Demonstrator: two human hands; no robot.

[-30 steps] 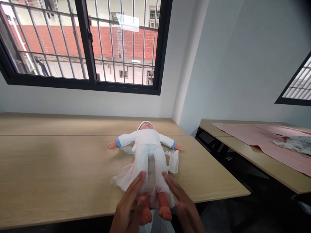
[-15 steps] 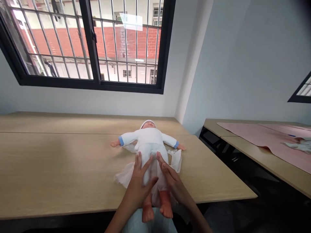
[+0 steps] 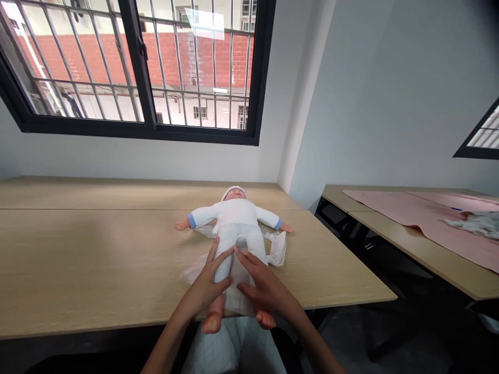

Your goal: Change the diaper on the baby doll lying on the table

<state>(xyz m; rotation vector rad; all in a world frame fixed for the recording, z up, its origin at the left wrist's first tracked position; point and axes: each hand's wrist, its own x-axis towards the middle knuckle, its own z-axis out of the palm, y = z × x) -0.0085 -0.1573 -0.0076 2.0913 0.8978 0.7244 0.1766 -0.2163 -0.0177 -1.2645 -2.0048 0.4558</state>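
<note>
A baby doll (image 3: 237, 213) lies on its back on the table, head toward the window and feet at the near edge. It wears a white top with blue cuffs, white trousers and a white hat. My left hand (image 3: 210, 278) rests on the doll's leg on the left, fingers spread. On the other leg lies my right hand (image 3: 263, 283), open too, its fingers stretched toward the crotch. The fingertips of both hands come close together between the legs. Thin white sheer material (image 3: 277, 248) shows from under the doll on both sides.
The wooden table (image 3: 97, 265) stands against the wall under a barred window (image 3: 195, 132). Across a gap on the right, another table (image 3: 390, 228) carries a pink cloth (image 3: 409, 208), a blue pen (image 3: 456, 209) and a crumpled pale cloth (image 3: 475, 223).
The doll's legs have spread wider apart, and its feet sit further from each other. My right hand has turned inward across the leg. The view has shifted slightly.
</note>
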